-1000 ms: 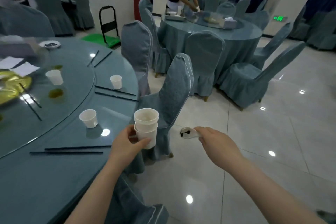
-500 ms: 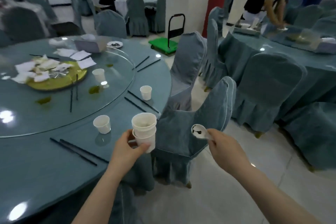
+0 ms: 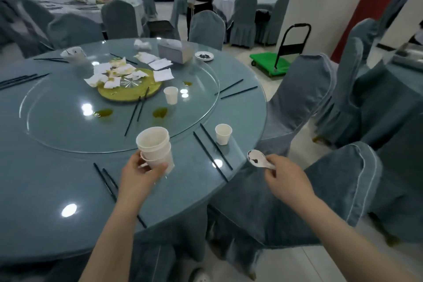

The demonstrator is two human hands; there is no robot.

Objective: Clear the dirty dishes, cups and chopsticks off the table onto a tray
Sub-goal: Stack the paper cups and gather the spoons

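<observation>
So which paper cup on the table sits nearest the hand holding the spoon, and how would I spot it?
Start at the big round table and follow its near right edge, outside the glass turntable. A single small white paper cup stands there upright, just right of a pair of dark chopsticks. Unlike the cup on the turntable or the stacked cups in the left hand, it stands alone on the table's outer ring.
</observation>
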